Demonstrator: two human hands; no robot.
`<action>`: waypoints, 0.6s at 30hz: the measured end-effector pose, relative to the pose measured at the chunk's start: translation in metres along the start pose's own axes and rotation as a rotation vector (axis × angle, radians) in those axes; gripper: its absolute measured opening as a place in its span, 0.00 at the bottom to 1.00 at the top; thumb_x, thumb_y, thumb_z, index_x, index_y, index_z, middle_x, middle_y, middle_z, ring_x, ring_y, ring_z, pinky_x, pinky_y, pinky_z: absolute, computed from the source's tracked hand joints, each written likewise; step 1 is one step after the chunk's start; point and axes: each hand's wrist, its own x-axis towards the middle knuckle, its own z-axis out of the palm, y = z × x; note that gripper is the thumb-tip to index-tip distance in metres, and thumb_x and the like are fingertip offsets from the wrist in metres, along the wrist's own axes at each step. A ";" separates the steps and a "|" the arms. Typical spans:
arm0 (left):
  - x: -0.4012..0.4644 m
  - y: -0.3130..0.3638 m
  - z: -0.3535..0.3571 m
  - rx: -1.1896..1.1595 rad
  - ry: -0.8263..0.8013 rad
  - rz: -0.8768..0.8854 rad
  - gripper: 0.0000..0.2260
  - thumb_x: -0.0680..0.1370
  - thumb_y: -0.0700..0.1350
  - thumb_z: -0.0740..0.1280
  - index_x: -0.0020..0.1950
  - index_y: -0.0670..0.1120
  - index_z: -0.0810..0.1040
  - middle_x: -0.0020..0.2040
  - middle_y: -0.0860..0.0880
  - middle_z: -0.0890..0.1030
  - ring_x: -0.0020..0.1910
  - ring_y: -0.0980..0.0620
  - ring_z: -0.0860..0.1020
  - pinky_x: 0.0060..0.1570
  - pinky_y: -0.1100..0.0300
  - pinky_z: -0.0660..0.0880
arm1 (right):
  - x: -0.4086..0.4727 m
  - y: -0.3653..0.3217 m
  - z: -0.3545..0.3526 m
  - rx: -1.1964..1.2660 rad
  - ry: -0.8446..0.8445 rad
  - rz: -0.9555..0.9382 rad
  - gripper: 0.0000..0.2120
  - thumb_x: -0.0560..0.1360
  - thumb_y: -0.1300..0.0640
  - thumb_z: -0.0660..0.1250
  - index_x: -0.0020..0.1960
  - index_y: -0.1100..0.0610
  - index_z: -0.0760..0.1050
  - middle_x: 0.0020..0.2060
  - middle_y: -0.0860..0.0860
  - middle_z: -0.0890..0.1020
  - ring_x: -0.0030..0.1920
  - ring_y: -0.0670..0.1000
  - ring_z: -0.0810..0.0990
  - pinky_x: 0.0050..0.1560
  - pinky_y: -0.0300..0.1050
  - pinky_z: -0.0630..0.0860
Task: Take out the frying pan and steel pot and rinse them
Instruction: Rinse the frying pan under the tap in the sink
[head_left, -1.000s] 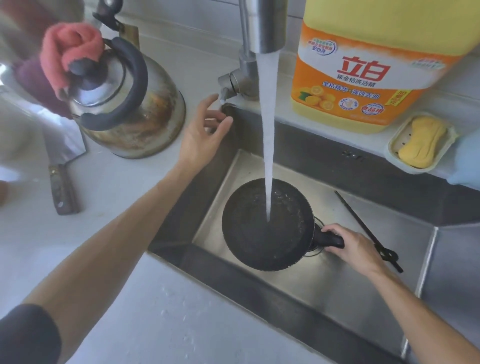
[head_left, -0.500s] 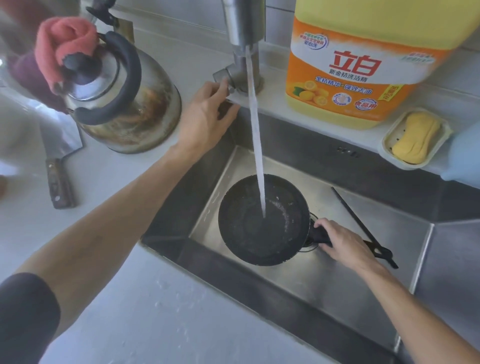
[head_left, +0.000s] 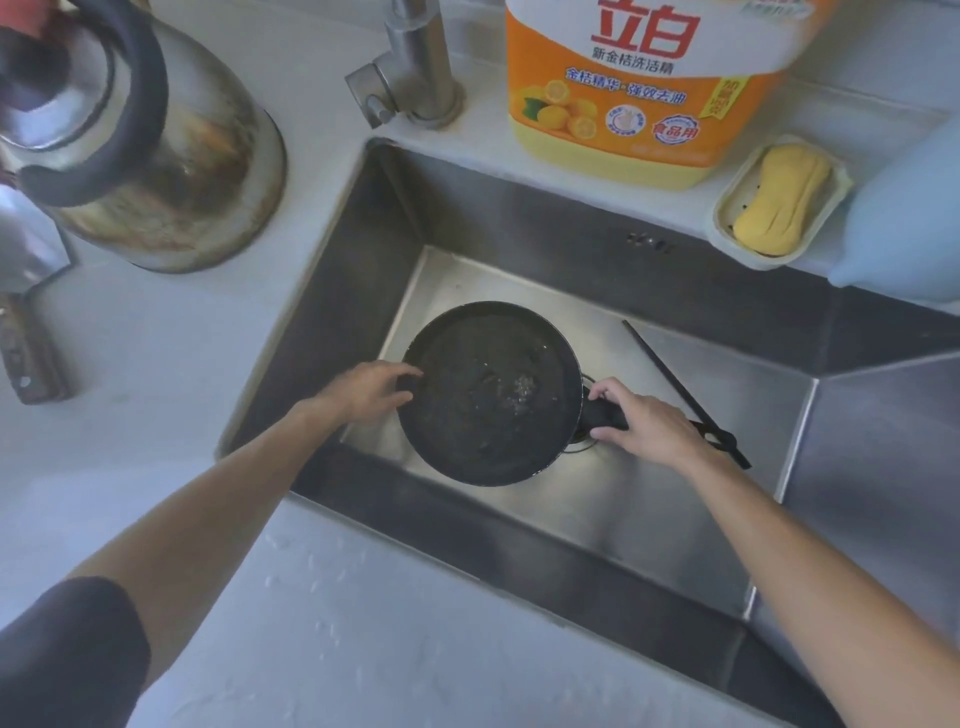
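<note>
A small black frying pan (head_left: 491, 392) sits low in the steel sink (head_left: 613, 514), with a little water and bits inside it. My right hand (head_left: 641, 421) grips the pan's short black handle on the right. My left hand (head_left: 369, 392) holds the pan's left rim, thumb over the edge and fingers under it. The tap (head_left: 410, 67) stands behind the sink's far left corner and no water runs from it. No steel pot is in view.
A stained steel kettle (head_left: 156, 156) with a black handle stands on the counter at the left, a knife (head_left: 26, 332) beside it. A large orange detergent jug (head_left: 639, 88), a soap dish with yellow soap (head_left: 782, 200) and a pale blue object (head_left: 909, 223) line the back ledge. Black chopsticks (head_left: 680, 389) lie in the sink.
The water stream has stopped. My left hand left the tap lever and came down to the pan's left rim. My right hand stays on the handle.
</note>
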 end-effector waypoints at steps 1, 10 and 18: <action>0.000 -0.003 0.001 -0.004 0.016 -0.003 0.19 0.77 0.47 0.66 0.68 0.55 0.72 0.64 0.47 0.78 0.63 0.46 0.76 0.61 0.52 0.72 | 0.000 0.000 0.000 0.016 -0.008 0.006 0.19 0.73 0.46 0.69 0.58 0.43 0.63 0.59 0.50 0.81 0.52 0.58 0.80 0.44 0.47 0.70; 0.007 -0.003 0.004 -0.193 0.198 -0.056 0.29 0.72 0.38 0.68 0.71 0.54 0.68 0.53 0.44 0.82 0.46 0.50 0.77 0.50 0.63 0.69 | -0.012 -0.010 -0.009 0.073 0.138 0.009 0.18 0.70 0.45 0.71 0.56 0.40 0.67 0.50 0.47 0.84 0.48 0.54 0.80 0.43 0.45 0.66; -0.019 0.023 -0.021 -0.105 0.566 0.235 0.22 0.71 0.40 0.70 0.63 0.55 0.73 0.42 0.52 0.73 0.45 0.53 0.70 0.48 0.56 0.70 | -0.066 -0.021 -0.042 -0.032 0.725 -0.137 0.18 0.66 0.53 0.77 0.54 0.48 0.77 0.39 0.48 0.85 0.39 0.54 0.82 0.40 0.40 0.64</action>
